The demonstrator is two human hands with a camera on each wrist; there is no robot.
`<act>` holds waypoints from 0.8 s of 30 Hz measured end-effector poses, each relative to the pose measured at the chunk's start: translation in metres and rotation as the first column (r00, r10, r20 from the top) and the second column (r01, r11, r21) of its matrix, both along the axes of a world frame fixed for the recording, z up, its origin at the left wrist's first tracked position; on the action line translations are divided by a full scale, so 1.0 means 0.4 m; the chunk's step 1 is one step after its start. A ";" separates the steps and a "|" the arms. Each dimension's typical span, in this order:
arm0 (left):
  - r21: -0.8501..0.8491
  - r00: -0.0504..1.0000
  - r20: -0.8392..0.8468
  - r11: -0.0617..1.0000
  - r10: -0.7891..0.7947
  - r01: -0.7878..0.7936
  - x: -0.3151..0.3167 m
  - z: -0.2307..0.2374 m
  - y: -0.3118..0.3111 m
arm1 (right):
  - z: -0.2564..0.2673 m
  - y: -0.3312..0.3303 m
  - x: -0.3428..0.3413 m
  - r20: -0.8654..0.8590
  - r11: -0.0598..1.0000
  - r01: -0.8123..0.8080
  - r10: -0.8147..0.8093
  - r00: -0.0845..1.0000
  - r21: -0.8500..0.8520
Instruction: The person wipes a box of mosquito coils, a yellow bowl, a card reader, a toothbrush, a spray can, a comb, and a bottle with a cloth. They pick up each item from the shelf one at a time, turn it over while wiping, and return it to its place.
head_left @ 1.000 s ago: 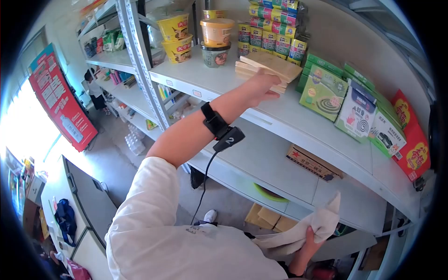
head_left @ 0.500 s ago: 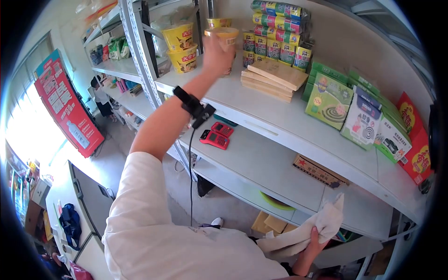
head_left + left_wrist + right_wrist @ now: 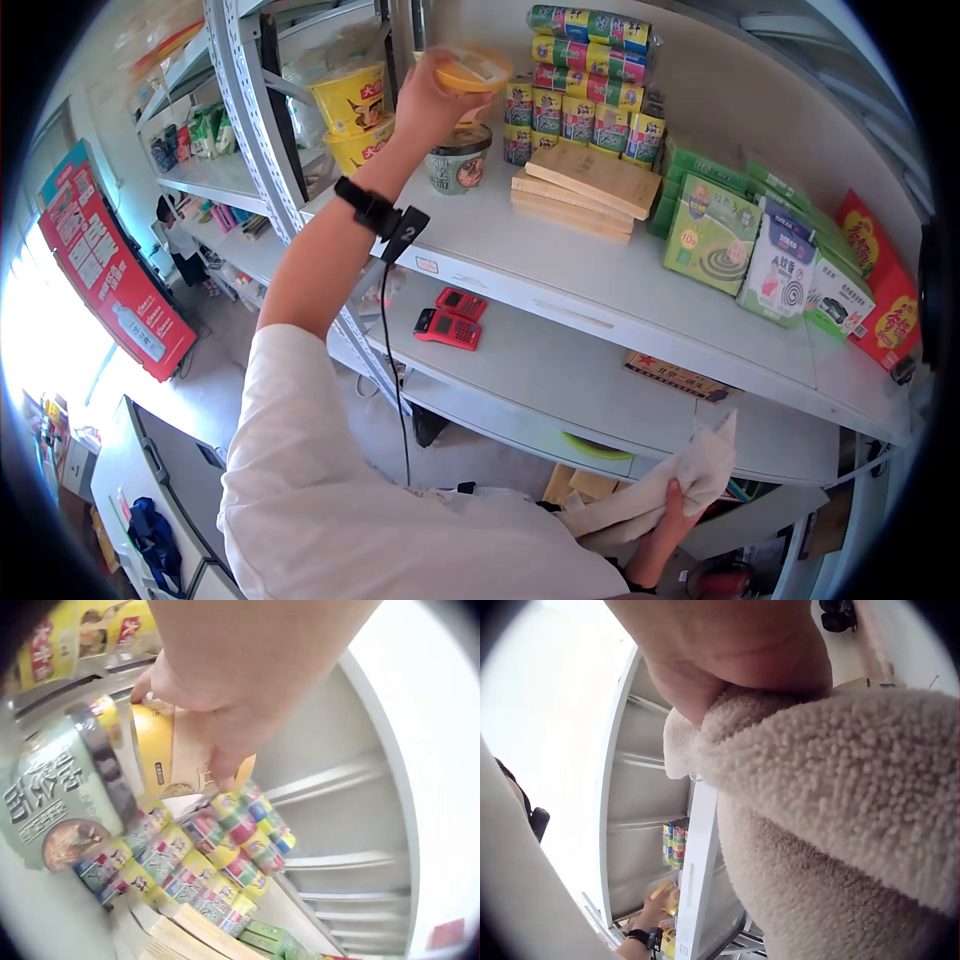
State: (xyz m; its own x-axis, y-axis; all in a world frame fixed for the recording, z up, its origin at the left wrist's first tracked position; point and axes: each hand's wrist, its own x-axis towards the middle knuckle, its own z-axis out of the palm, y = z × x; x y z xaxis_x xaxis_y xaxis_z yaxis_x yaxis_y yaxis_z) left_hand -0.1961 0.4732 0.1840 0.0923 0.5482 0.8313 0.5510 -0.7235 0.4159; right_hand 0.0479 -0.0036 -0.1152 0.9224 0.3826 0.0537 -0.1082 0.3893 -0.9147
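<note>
My left hand (image 3: pixel 430 105) grips a yellow-orange instant noodle cup (image 3: pixel 478 68) from above, its lid tilted. The cup is up over a green noodle bowl (image 3: pixel 460 172) with a dark lid, overlapping it in the head view. In the left wrist view my thumb and fingers wrap the cup (image 3: pixel 166 754), beside the green bowl (image 3: pixel 64 791). Low on the right, my right hand (image 3: pixel 668 522) holds a bunched off-white cloth (image 3: pixel 690 475); the right wrist view shows its nubby towel pile (image 3: pixel 840 780). The fingers under the cloth are hidden.
Stacked yellow noodle tubs (image 3: pixel 352 105) stand left of the hand, near the metal post (image 3: pixel 245 100). Right of it are packaged rolls (image 3: pixel 590 75), wooden boards (image 3: pixel 585 185) and mosquito coil boxes (image 3: pixel 710 230). Two red card terminals (image 3: pixel 452 322) lie on the lower shelf (image 3: pixel 540 375).
My left hand has left the wooden boards, gone left to the noodle cup, taken hold of it and raised it off the green bowl. My right hand keeps holding the cloth.
</note>
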 end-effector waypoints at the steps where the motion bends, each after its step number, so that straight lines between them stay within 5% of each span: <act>1: 0.056 0.998 0.029 0.997 -0.046 0.045 -0.003 0.006 -0.038 | 0.004 -0.001 0.000 0.013 1.000 0.007 -0.007 1.000 -0.009; 3: 0.170 0.988 0.077 0.978 -0.137 0.122 -0.006 0.024 -0.151 | 0.018 -0.010 0.007 0.036 0.999 0.016 -0.015 0.999 -0.029; 6: 0.165 0.836 0.168 0.851 -0.522 0.499 -0.002 -0.009 -0.270 | 0.056 -0.019 0.010 0.091 0.999 0.016 -0.011 0.996 -0.046; 11: 0.016 0.670 0.153 0.680 -0.726 0.733 0.044 -0.139 -0.481 | 0.112 -0.030 0.041 0.259 0.981 -0.067 0.114 0.959 -0.184; 14: -0.112 0.524 0.163 0.512 -0.836 0.852 0.086 -0.230 -0.597 | 0.167 -0.026 0.045 0.611 0.994 0.065 0.006 0.791 -0.094; 16: -0.231 0.454 0.187 0.411 -0.871 0.882 0.118 -0.311 -0.685 | 0.224 -0.028 0.010 0.330 0.977 -0.069 -0.002 0.944 0.203; 17: -0.288 0.446 0.153 0.392 -0.882 0.873 0.136 -0.347 -0.728 | 0.214 -0.050 0.016 0.427 0.997 -0.046 0.019 0.904 0.054; 20: -0.445 0.246 0.252 0.113 -0.936 0.888 0.202 -0.431 -0.852 | 0.190 -0.125 0.027 0.746 0.904 0.177 0.197 0.636 -0.390; 22: -0.425 0.127 0.497 -0.113 -0.859 0.898 0.237 -0.464 -0.906 | 0.307 -0.173 -0.037 0.760 0.974 0.041 0.146 0.633 -0.221; 24: -0.317 -0.023 0.707 -0.345 -0.707 0.884 0.273 -0.476 -0.963 | 0.297 -0.205 0.008 0.633 0.970 -0.229 0.229 0.740 -0.083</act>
State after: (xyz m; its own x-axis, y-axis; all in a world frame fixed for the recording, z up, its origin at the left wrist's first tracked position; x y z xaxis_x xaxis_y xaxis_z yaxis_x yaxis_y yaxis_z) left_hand -0.0868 0.0880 -0.0064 0.8711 0.2589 0.4173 -0.4572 0.1174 0.8816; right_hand 0.0511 -0.0854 0.0034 0.5607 0.5776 0.5933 0.4092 0.4296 -0.8050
